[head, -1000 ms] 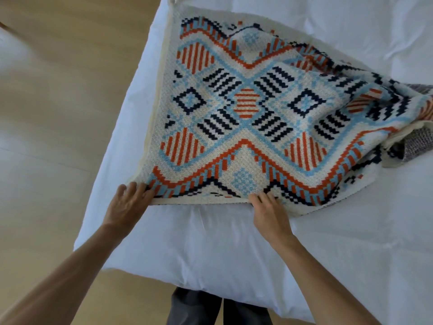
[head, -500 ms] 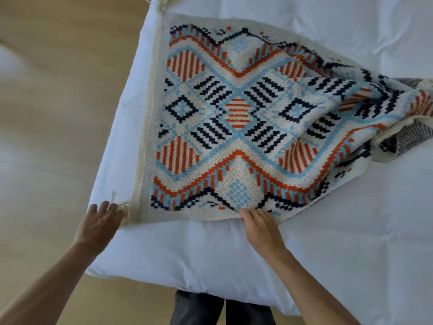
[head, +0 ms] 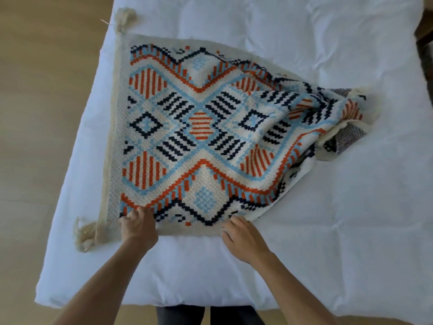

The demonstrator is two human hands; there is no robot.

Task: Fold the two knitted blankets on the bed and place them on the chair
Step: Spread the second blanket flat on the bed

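Note:
A knitted blanket point(head: 199, 127) in cream, orange, light blue and navy lies spread on the white bed point(head: 328, 231). Its left part is flat and its right end is bunched up. My left hand point(head: 138, 226) sits on the near edge close to the left corner, fingers curled into the knit. My right hand point(head: 243, 240) rests further right on the same edge with its fingers flat and apart. A grey knitted patch point(head: 349, 137) shows under the bunched end; I cannot tell whether it is a second blanket.
Cream tassels lie at the near left corner point(head: 82, 235) and the far left corner point(head: 124, 17). Wooden floor point(head: 42, 113) runs along the bed's left side. A dark piece of furniture point(head: 426, 50) is cut off at the top right.
My left hand has moved right from the near left tassel corner onto the blanket's near edge. The near left corner now lies pulled out flat. My right hand has stayed on the edge.

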